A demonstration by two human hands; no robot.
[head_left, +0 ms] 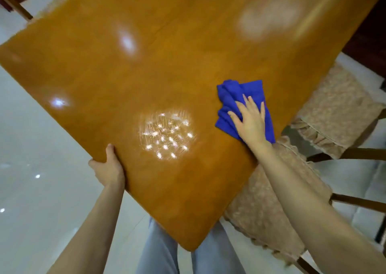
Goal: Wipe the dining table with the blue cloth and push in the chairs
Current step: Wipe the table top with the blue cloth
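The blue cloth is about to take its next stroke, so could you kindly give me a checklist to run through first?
1. Right hand lies flat on the blue cloth: ok.
2. Blue cloth lies on the table, near its right edge: ok.
3. Left hand grips the table's near edge for support: ok.
4. Which parts are already wiped: cannot tell.
5. Near chair and far chair pushed in: not ok, both seats stick out.
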